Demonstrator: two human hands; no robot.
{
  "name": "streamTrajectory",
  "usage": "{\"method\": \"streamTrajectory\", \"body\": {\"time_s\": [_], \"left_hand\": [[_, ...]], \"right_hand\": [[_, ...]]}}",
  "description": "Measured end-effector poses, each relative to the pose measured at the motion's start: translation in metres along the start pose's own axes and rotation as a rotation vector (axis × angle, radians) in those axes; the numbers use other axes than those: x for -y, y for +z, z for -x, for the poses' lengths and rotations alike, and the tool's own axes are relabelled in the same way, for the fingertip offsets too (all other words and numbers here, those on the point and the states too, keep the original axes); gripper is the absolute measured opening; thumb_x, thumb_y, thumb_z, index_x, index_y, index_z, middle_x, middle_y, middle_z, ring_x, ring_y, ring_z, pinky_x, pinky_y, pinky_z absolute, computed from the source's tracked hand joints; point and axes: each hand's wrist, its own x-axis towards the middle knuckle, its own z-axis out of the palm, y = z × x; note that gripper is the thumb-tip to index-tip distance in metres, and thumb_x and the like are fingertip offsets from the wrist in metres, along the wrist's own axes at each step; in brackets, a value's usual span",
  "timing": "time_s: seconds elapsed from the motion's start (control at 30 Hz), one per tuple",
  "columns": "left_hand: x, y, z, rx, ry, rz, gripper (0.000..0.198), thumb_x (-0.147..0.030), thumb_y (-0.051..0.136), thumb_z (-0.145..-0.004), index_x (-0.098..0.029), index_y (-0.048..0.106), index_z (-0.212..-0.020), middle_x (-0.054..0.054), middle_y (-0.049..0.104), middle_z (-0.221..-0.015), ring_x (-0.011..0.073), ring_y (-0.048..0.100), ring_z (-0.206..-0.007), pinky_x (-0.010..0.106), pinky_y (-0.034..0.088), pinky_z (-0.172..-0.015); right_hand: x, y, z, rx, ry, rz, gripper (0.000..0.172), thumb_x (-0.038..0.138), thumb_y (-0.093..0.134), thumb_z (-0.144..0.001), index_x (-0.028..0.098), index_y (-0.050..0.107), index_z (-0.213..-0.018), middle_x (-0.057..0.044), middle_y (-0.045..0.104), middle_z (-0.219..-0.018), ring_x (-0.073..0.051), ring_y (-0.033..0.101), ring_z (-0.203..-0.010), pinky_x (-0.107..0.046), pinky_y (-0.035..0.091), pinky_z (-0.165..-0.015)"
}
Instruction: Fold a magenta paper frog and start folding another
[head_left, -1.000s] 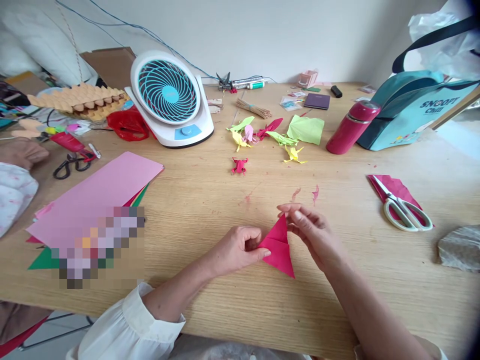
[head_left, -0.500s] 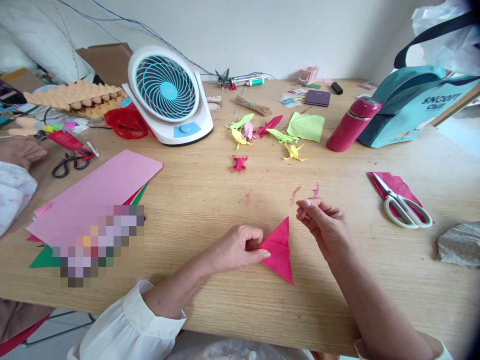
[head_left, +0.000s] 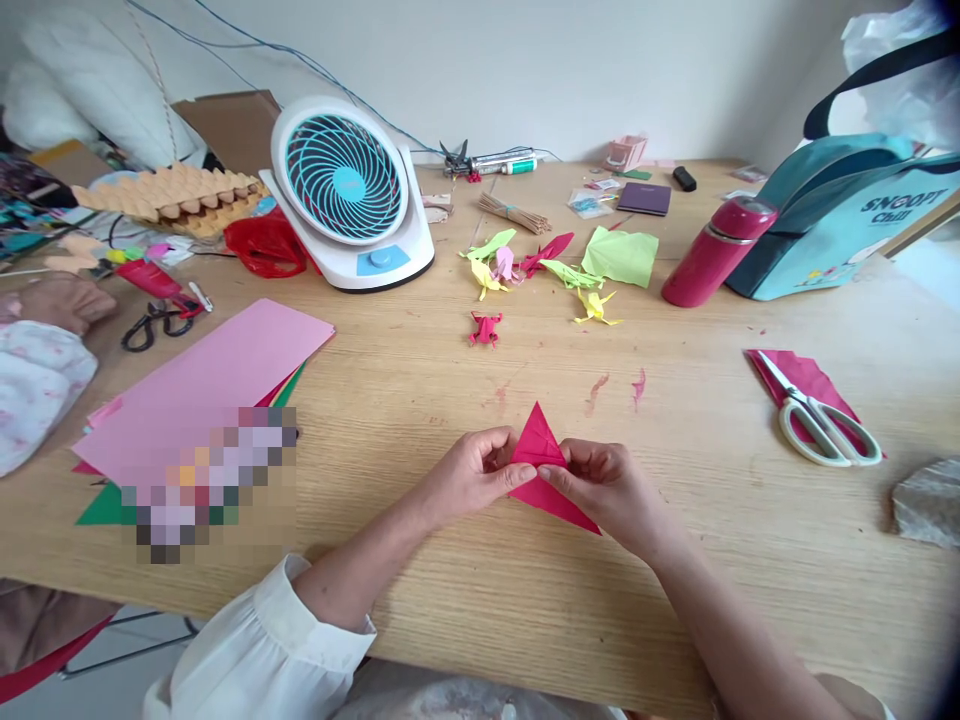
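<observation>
A: Hands first. What do we have?

B: Left hand [head_left: 484,470]: thumb and fingers pinched on the folded magenta paper [head_left: 535,430], gripping its left side. Right hand [head_left: 611,490]: likewise clamped, on the right side. We see the thumb tips nearly meeting on the near face.

A: Where do we place the paper?

B: Between both hands, over the near part of the table [head_left: 420,620]; one corner points away, another down toward the right. Touching the table or not, we cannot tell.

A: Surroundings?

B: Farther off, we log a small red paper figure [head_left: 486,329]. Right: white-handled scissors [head_left: 823,430] across a red paper piece [head_left: 802,368]. Left: a pink-topped paper stack [head_left: 217,370], with a white fan [head_left: 346,185] beyond.
</observation>
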Motion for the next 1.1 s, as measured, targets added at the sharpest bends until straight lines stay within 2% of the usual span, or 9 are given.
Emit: {"method": "streamTrajectory", "body": {"time_s": [0.17, 0.3, 0.4, 0.53, 0.73, 0.83, 0.9, 1.0, 1.1], "left_hand": [[0.008, -0.003, -0.002, -0.053, 0.019, 0.02, 0.033, -0.045, 0.071, -0.081, -0.013, 0.061, -0.082, 0.001, 0.06, -0.078, 0.0127, 0.055, -0.073, 0.024, 0.044, -0.068], [0.008, -0.002, -0.001, -0.047, -0.042, 0.069, 0.033, -0.042, 0.075, -0.078, -0.011, 0.065, -0.085, 0.002, 0.064, -0.079, 0.0124, 0.057, -0.072, 0.024, 0.044, -0.068], [0.005, 0.0, 0.001, -0.058, -0.092, 0.128, 0.035, -0.041, 0.081, -0.071, -0.01, 0.066, -0.077, 0.002, 0.065, -0.074, 0.0115, 0.056, -0.067, 0.023, 0.043, -0.064], [0.002, 0.001, 0.002, -0.101, -0.132, 0.196, 0.036, -0.041, 0.084, -0.067, -0.01, 0.067, -0.075, 0.002, 0.067, -0.071, 0.0109, 0.056, -0.064, 0.023, 0.043, -0.062], [-0.005, -0.005, 0.0, -0.21, -0.112, 0.205, 0.031, -0.04, 0.084, -0.067, -0.011, 0.071, -0.071, 0.0, 0.066, -0.066, 0.0093, 0.053, -0.061, 0.023, 0.042, -0.061], [-0.009, -0.012, -0.002, -0.297, -0.077, 0.221, 0.033, -0.043, 0.085, -0.065, -0.012, 0.073, -0.069, 0.002, 0.067, -0.068, 0.01, 0.054, -0.065, 0.023, 0.042, -0.065], [-0.011, -0.017, -0.002, -0.343, -0.04, 0.234, 0.035, -0.046, 0.084, -0.066, -0.013, 0.074, -0.075, 0.003, 0.07, -0.076, 0.0111, 0.056, -0.071, 0.022, 0.042, -0.068], [-0.013, -0.021, 0.0, -0.272, -0.017, 0.211, 0.042, -0.054, 0.071, -0.079, -0.016, 0.074, -0.096, 0.007, 0.071, -0.093, 0.0138, 0.059, -0.083, 0.022, 0.042, -0.07], [-0.011, -0.016, 0.001, -0.143, -0.025, 0.097, 0.044, -0.055, 0.063, -0.085, -0.014, 0.072, -0.097, 0.005, 0.069, -0.087, 0.0132, 0.058, -0.077, 0.023, 0.041, -0.067]], "right_hand": [[0.001, 0.006, 0.001, 0.025, -0.055, 0.145, 0.033, 0.047, 0.062, -0.085, 0.018, 0.056, -0.07, 0.003, 0.04, -0.063, -0.011, 0.031, -0.06, -0.025, 0.025, -0.052], [0.0, 0.011, 0.003, -0.021, -0.049, 0.359, 0.031, 0.036, 0.058, -0.086, 0.019, 0.046, -0.062, 0.004, 0.033, -0.06, -0.01, 0.028, -0.057, -0.026, 0.021, -0.05], [0.0, 0.014, 0.004, -0.011, -0.051, 0.435, 0.033, 0.032, 0.056, -0.085, 0.02, 0.038, -0.059, 0.005, 0.03, -0.058, -0.009, 0.027, -0.055, -0.026, 0.02, -0.049], [-0.001, 0.015, 0.005, 0.005, -0.077, 0.473, 0.033, 0.03, 0.056, -0.084, 0.021, 0.037, -0.058, 0.005, 0.031, -0.058, -0.009, 0.029, -0.055, -0.026, 0.021, -0.05], [-0.003, 0.015, 0.005, 0.052, -0.08, 0.471, 0.036, 0.032, 0.057, -0.086, 0.021, 0.036, -0.059, 0.005, 0.03, -0.058, -0.009, 0.028, -0.054, -0.026, 0.02, -0.049], [-0.004, 0.016, 0.006, 0.073, -0.084, 0.453, 0.038, 0.033, 0.057, -0.086, 0.021, 0.035, -0.059, 0.005, 0.031, -0.058, -0.009, 0.027, -0.054, -0.026, 0.02, -0.048], [-0.005, 0.015, 0.006, 0.093, -0.074, 0.411, 0.037, 0.035, 0.058, -0.086, 0.02, 0.037, -0.059, 0.005, 0.033, -0.058, -0.009, 0.027, -0.055, -0.026, 0.02, -0.048], [-0.01, 0.014, 0.004, 0.098, -0.029, 0.306, 0.037, 0.04, 0.059, -0.086, 0.02, 0.041, -0.06, 0.005, 0.032, -0.059, -0.01, 0.027, -0.055, -0.026, 0.02, -0.048], [-0.011, 0.013, 0.001, 0.067, 0.0, 0.214, 0.038, 0.045, 0.06, -0.085, 0.02, 0.045, -0.062, 0.005, 0.033, -0.059, -0.01, 0.027, -0.056, -0.026, 0.02, -0.049]]}}
